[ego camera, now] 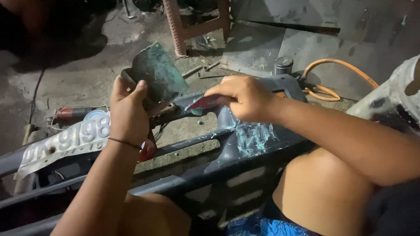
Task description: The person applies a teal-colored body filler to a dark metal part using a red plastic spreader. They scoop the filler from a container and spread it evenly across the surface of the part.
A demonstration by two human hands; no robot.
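Gripping a putty-smeared mixing board [156, 72], the left hand [128, 112] is closed around its lower edge. The right hand [245, 98] pinches a red spreader [205, 102] just beside it, above the grey motorcycle panel [251, 140] smeared with green filler.

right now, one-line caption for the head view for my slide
Right hand spreads greenish filler with a red scraper onto a grey bumper; left hand holds a smeared board.

View: I have one head camera only, no second view to overlap.
Facing: steeply down and forward, over my knees.
Range: close; left hand [127, 114] and right hand [243, 98] fill mid-frame.
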